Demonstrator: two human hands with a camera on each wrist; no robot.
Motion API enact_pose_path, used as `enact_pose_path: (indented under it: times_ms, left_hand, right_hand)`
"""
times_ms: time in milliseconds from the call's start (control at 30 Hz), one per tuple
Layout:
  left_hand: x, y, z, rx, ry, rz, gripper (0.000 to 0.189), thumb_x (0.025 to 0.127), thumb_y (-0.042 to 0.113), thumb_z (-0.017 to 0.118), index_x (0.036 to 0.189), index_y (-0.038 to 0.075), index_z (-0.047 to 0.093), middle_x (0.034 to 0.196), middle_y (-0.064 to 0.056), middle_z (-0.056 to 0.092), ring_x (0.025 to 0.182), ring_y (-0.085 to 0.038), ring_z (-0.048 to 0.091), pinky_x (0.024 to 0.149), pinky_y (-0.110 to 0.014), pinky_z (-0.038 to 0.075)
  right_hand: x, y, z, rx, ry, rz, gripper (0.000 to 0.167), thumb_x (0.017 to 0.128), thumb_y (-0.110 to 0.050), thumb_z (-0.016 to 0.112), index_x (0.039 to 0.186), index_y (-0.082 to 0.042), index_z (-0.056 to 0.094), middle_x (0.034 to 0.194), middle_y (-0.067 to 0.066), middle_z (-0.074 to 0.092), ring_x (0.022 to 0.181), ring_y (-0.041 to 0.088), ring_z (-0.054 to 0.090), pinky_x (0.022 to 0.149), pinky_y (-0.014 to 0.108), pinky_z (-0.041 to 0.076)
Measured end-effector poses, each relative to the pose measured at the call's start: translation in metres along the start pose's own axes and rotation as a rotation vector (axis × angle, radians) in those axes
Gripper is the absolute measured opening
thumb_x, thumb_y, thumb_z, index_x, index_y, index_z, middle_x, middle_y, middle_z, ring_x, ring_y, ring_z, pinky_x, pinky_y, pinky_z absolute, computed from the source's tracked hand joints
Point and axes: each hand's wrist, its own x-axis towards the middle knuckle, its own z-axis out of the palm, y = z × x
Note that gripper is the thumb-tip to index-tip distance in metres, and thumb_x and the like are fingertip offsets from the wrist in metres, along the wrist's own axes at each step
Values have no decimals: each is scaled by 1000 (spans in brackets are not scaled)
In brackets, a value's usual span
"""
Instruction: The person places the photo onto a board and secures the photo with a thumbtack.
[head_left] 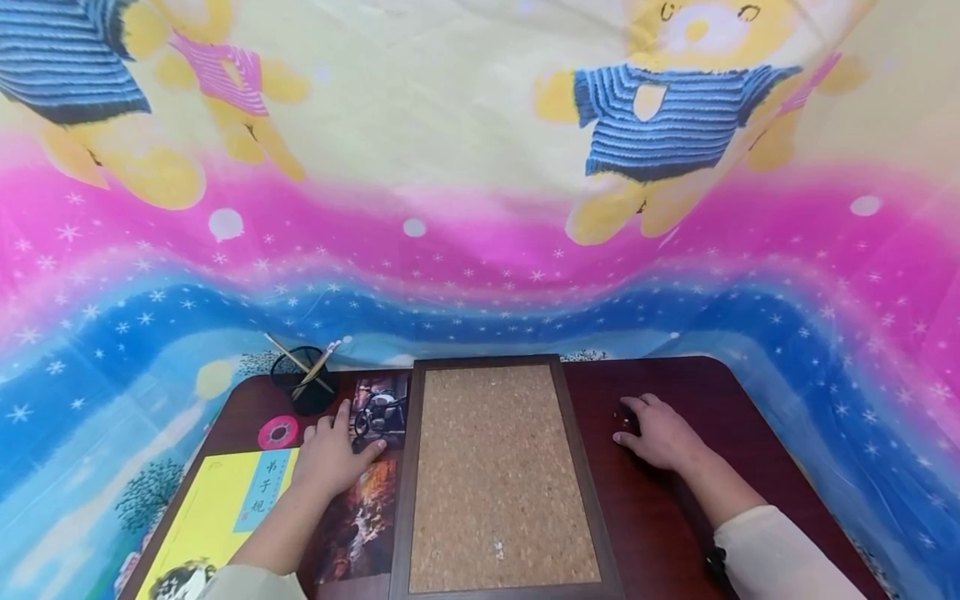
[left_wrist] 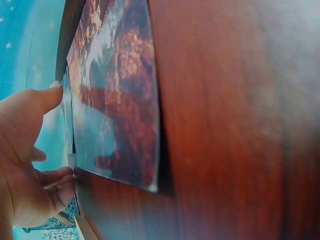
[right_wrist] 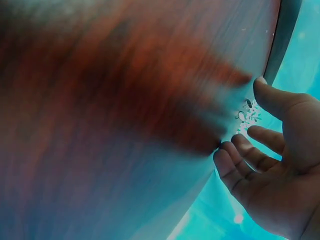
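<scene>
My left hand (head_left: 330, 454), fingers spread, rests at the left of the cork board (head_left: 502, 467), over two glossy pictures. One is a motorcycle picture (head_left: 381, 412); the other is an orange-and-dark picture (head_left: 363, 521) below it. In the left wrist view, thumb and fingers are apart beside the orange-and-dark picture (left_wrist: 120, 100). To the board's right, my right hand (head_left: 660, 433) lies low over the table, fingers loosely bent. Small shiny specks (head_left: 624, 418) show by its fingertips, too small to identify. The right wrist view shows nothing gripped between thumb and fingers.
A black mesh pen cup (head_left: 311, 400) with pencils stands at the back left. Near it are a pink ring-shaped roll (head_left: 278, 432) and a yellow book (head_left: 202, 500). Printed cloth (head_left: 480, 167) hangs behind the dark red table (head_left: 652, 533).
</scene>
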Motion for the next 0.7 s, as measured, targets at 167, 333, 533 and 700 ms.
enact_pose_path:
  times_ms: [167,333,533,700]
  left_hand:
    - [2,1,0,-13,6,-28,109,84,56,77,160,-3,26,137,-37,48,120,-53,48,97,-65,48]
    - [6,2,1,-35,9,-52,106,84,49,80,160,-3,27,137,-37,48,121,-53,48,98,-67,47]
    - [10,6,2,-85,-20,-80,103,83,44,81,158,-3,29,136,-38,48,123,-54,49,99,-68,46]
    - [13,7,1,-122,-28,-100,103,81,43,82,158,-3,30,135,-38,48,122,-55,50,100,-68,45]
  right_hand:
    - [3,0,-2,18,-7,-16,56,96,-23,75,141,5,57,132,30,59,122,49,57,97,63,49]
    - [7,-1,-4,16,-12,-33,39,96,-16,74,129,4,66,117,22,66,110,41,64,90,58,53]
    - [11,-1,-5,-1,-27,-35,26,95,-11,73,119,0,71,112,19,68,105,39,65,86,55,55]
    - [13,-2,-4,-8,-28,-41,19,95,-9,73,114,-3,74,110,17,69,103,38,66,85,54,55]
